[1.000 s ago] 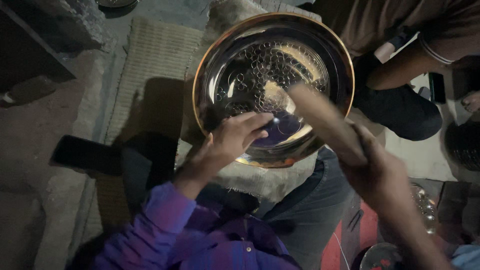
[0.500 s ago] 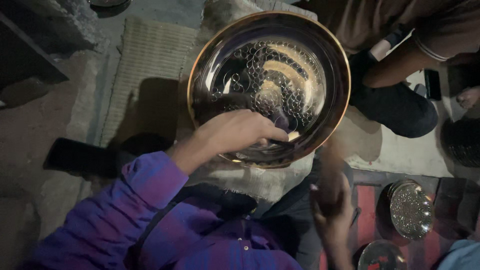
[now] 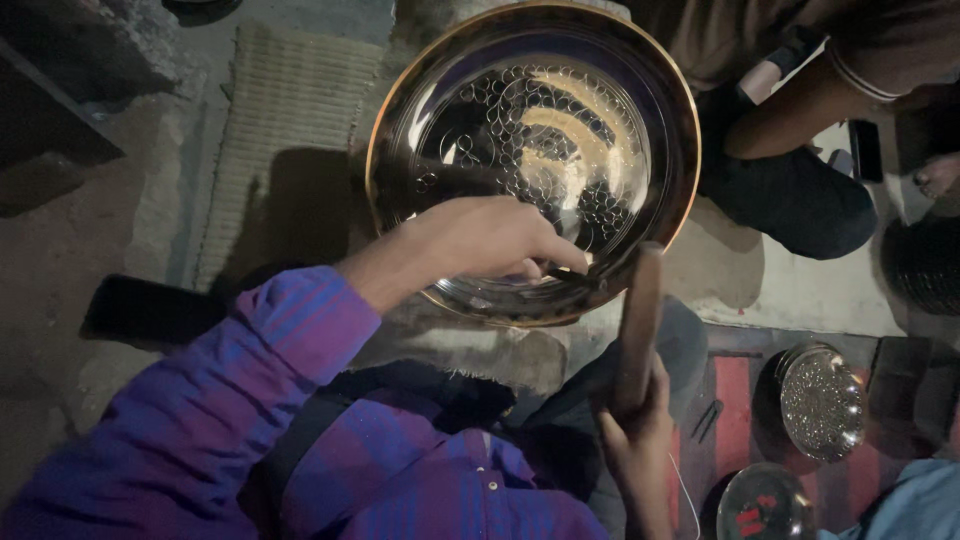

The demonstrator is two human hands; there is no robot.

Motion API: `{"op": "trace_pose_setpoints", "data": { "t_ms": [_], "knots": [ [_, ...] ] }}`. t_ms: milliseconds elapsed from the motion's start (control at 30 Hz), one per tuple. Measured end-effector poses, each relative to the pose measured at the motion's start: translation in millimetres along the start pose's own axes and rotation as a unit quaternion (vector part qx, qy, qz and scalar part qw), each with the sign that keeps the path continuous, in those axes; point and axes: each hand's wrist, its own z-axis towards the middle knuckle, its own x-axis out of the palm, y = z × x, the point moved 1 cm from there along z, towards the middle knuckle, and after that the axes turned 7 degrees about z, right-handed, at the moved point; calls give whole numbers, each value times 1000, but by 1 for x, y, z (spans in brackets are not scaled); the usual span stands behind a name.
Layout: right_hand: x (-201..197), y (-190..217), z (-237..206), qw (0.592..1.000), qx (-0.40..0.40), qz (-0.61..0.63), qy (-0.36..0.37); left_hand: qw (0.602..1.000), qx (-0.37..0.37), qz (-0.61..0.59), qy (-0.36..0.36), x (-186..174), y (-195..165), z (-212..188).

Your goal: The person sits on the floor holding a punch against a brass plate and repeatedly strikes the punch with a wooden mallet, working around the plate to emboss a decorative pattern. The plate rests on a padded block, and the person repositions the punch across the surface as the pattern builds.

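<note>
Wooden mallet [image 3: 638, 325] lower than before, upright beside plate [image 3: 400, 120].

The big tray [image 3: 533, 150] is polished metal, glossy, with a punched dot pattern. The stick [image 3: 638, 325] looks like smooth matt wood. The mat [image 3: 290, 130] is rough woven fibre. The sleeve [image 3: 240, 400] is soft striped cloth.

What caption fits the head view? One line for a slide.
Left hand steadies a punch on the patterned metal plate; right hand grips a wooden mallet.

My left hand [image 3: 480, 245] reaches far and rightward, fingers pinched together, purple sleeve pushed back. My right hand [image 3: 640, 440] sits near, fist closed, wrist upright.
</note>
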Motion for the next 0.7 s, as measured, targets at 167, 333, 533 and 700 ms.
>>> {"op": "trace_pose_setpoints", "data": {
  "t_ms": [167, 333, 533, 700],
  "knots": [
    [11, -3, -1, 982, 54, 150, -97, 999, 28, 39, -9, 1, 2, 4],
    [9, 20, 10, 994, -56, -82, -54, 1000, 11, 18, 3, 1, 2, 6],
    [-13, 41, 39, 993, -64, -91, -37, 996, -5, -52, -75, 1, 2, -11],
    [-33, 62, 66, 958, -189, -216, -21, 976, -27, -92, -197, 25, 10, -21]
  ]
}}
